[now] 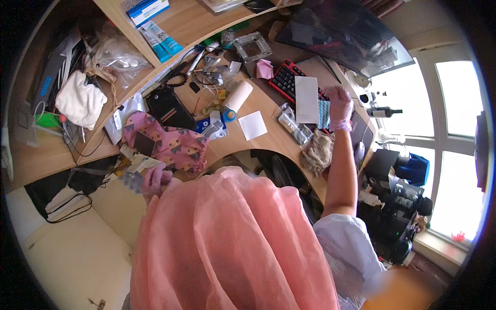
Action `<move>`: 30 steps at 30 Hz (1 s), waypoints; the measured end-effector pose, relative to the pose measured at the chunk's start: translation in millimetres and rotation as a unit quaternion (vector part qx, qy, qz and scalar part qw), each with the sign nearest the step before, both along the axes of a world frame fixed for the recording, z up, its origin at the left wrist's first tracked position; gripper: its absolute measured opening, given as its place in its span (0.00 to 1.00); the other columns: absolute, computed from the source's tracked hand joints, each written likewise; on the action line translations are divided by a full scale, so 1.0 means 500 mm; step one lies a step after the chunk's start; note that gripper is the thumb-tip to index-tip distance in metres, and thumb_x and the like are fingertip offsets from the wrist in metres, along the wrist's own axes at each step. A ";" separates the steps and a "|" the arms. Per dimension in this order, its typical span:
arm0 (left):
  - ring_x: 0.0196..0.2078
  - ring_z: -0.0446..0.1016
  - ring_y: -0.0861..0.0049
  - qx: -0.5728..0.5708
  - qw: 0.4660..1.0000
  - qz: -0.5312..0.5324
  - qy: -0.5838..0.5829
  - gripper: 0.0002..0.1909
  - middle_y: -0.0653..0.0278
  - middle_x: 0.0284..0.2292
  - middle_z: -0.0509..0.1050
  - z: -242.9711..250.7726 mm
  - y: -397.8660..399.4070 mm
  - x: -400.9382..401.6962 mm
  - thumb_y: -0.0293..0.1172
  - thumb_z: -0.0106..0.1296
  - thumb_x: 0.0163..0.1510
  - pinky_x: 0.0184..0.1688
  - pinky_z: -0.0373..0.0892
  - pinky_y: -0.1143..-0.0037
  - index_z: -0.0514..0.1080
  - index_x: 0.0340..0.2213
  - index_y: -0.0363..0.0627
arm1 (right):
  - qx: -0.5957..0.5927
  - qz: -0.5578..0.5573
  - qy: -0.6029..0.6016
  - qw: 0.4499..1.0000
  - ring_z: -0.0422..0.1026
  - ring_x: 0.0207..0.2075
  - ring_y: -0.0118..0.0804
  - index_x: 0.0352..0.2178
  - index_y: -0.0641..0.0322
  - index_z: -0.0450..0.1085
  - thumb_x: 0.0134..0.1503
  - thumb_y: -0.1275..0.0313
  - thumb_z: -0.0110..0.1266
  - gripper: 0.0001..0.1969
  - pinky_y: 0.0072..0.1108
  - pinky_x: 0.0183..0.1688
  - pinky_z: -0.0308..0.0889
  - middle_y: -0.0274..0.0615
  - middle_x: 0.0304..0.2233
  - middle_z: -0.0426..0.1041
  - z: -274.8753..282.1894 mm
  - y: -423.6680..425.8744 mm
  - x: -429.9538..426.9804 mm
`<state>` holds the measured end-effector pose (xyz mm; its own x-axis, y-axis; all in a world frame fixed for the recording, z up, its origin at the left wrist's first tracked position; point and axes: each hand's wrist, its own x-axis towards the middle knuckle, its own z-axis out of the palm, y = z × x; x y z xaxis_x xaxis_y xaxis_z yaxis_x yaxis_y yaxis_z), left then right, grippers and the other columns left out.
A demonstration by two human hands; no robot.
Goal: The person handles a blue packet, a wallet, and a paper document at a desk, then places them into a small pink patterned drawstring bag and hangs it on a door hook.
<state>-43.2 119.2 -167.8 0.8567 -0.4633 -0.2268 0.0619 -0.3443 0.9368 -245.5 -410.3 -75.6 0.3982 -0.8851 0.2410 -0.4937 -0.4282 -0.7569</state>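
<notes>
My left hand (157, 179), in a thin pinkish glove, is low at the desk's front left edge. It grips a bundle of small packets (141, 164), with what looks like a bluish blister pack (131, 180) under it. Just beyond lies a pink patterned drawstring bag (182, 149) with a dark flat card-like thing (144, 143) over it. My right hand (340, 106), gloved as well, reaches over the red and black keyboard (287, 79), fingers curled. Beside it are a blue checked packet (323, 115) and a blank white paper (306, 99); whether the fingers hold either is hidden.
A paper roll (238, 96), a white sheet (253, 125), a wrapped item (294, 124) and a greyish-brown cloth (317, 153) lie on the curved desk. A glass ashtray (252, 47) stands behind, near the monitor (341, 35). Shelves (193, 23) rise at the back left. A mouse (359, 151) is at right.
</notes>
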 end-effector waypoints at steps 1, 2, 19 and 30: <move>0.24 0.70 0.81 -0.014 0.999 0.019 0.043 0.13 0.63 0.26 0.74 0.017 -0.009 0.002 0.37 0.47 0.56 0.28 0.67 0.80 0.70 0.39 0.44 | 0.032 -0.045 -0.014 0.998 0.69 0.25 0.27 0.26 0.65 0.72 0.51 0.70 0.53 0.08 0.21 0.30 0.65 0.40 0.22 0.73 -0.038 -0.002 -0.040; 0.24 0.70 0.82 -0.003 0.999 0.010 0.049 0.13 0.63 0.26 0.74 0.028 -0.012 0.004 0.37 0.47 0.55 0.28 0.67 0.80 0.70 0.39 0.43 | 0.047 -0.070 0.029 0.996 0.70 0.26 0.29 0.27 0.65 0.72 0.50 0.69 0.54 0.08 0.22 0.31 0.65 0.41 0.23 0.74 -0.070 0.005 -0.070; 0.23 0.68 0.85 0.025 0.994 -0.053 -0.088 0.12 0.65 0.24 0.74 0.000 -0.012 0.003 0.37 0.46 0.56 0.26 0.65 0.82 0.71 0.37 0.42 | -0.154 -0.033 0.143 0.977 0.70 0.35 0.51 0.39 0.55 0.68 0.46 0.75 0.50 0.15 0.36 0.35 0.65 0.47 0.35 0.70 -0.174 0.095 -0.025; 0.55 0.60 0.66 -0.447 0.850 -0.078 0.269 0.42 0.58 0.52 0.59 0.225 -0.366 0.029 0.38 0.59 0.43 0.57 0.56 0.65 0.49 0.56 0.44 | -0.305 0.440 0.172 0.827 0.70 0.26 0.45 0.50 0.41 0.62 0.44 0.75 0.53 0.28 0.34 0.26 0.67 0.46 0.31 0.66 0.122 0.453 0.234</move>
<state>-28.7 -63.7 -55.0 0.6530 -0.7547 -0.0633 0.5822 0.4468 0.6793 -128.6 -183.9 -14.6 0.9612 0.0285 0.2744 0.0713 -0.9865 -0.1475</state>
